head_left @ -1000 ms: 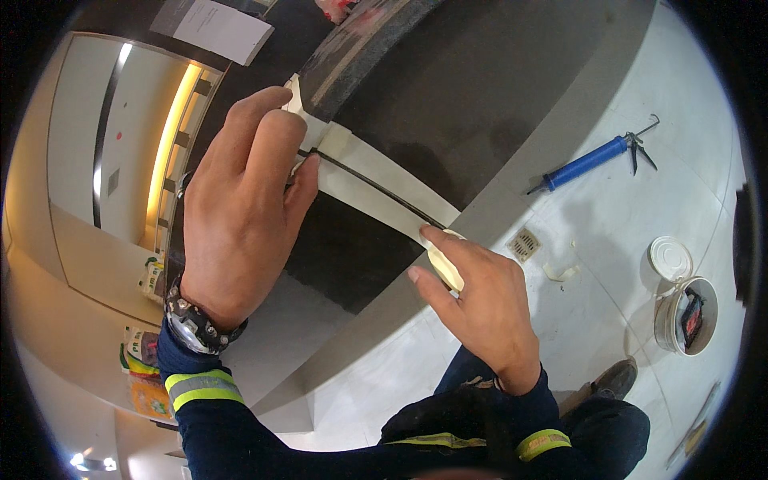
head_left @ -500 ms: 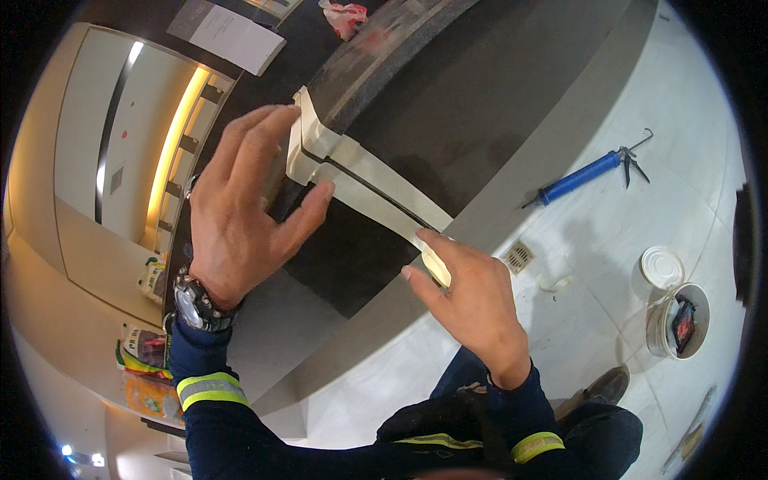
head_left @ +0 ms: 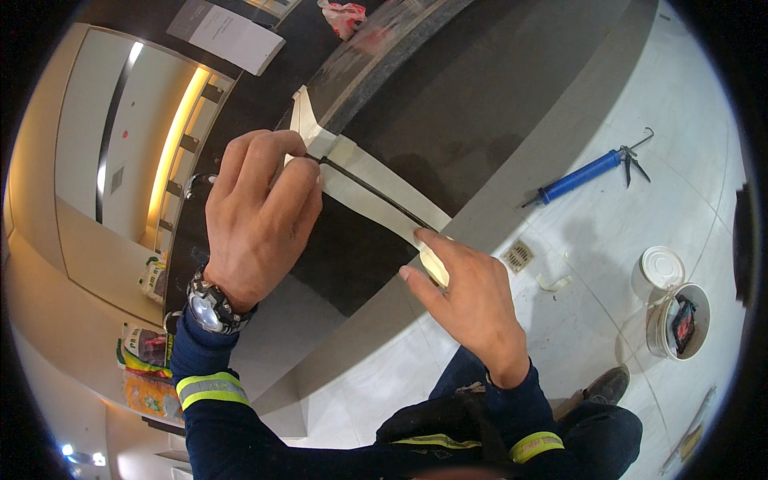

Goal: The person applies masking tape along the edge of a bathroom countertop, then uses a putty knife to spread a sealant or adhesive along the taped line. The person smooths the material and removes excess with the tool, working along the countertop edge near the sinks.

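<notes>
Two pale strips of masking tape run down the dark panel on either side of a thin black joint, and wrap over the corner at the top. My left hand is closed at that corner, its fingertips pinching the end of the left strip, mostly hidden behind the fingers. At the lower end of the same strip, my right hand grips the tape, index finger against the panel and thumb a little apart. A loose cream-yellow tail of tape hangs between them.
On the pale tiled floor lie a blue caulking gun, a drain grate and a curled tape scrap. A white bucket and a round lid are further right. Papers and a red-white plastic bag rest on the dark countertop.
My left hand has moved down and closed from spread fingers to a pinch at the tape's corner end. The right hand has hardly moved.
</notes>
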Action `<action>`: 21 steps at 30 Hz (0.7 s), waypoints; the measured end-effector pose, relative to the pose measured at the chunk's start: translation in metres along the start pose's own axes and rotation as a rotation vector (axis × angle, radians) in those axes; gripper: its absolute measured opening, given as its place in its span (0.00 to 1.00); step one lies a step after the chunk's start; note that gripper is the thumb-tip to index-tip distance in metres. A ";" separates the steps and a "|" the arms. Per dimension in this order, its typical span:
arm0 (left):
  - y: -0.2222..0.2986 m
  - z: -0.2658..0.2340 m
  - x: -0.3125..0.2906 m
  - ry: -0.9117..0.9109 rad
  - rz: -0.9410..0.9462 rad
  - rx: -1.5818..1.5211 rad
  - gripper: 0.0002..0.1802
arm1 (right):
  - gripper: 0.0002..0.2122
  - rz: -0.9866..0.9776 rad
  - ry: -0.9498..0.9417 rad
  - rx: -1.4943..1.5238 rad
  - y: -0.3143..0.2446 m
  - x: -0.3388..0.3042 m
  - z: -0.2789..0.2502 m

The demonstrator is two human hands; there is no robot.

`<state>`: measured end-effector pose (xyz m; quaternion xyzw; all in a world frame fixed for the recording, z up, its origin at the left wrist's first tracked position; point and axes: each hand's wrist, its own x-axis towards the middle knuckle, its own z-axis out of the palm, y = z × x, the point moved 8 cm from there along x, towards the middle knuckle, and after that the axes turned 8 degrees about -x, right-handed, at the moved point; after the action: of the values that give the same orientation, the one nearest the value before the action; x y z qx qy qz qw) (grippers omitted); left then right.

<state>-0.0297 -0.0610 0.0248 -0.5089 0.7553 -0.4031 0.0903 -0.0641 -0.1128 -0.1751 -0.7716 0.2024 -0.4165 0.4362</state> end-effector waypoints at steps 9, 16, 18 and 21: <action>0.011 -0.006 -0.002 0.087 0.083 -0.030 0.11 | 0.24 -0.019 0.019 0.005 0.001 -0.001 0.001; 0.008 -0.002 -0.001 0.096 0.113 0.066 0.14 | 0.24 -0.002 0.000 0.028 0.002 -0.001 0.000; 0.008 0.000 -0.003 0.093 0.117 0.043 0.15 | 0.24 -0.010 0.011 0.015 0.001 -0.001 0.000; 0.008 -0.001 -0.002 0.082 0.110 0.033 0.16 | 0.24 -0.014 0.013 0.018 0.002 0.000 0.002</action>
<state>-0.0347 -0.0581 0.0192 -0.4482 0.7783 -0.4305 0.0897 -0.0627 -0.1128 -0.1773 -0.7663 0.1959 -0.4265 0.4388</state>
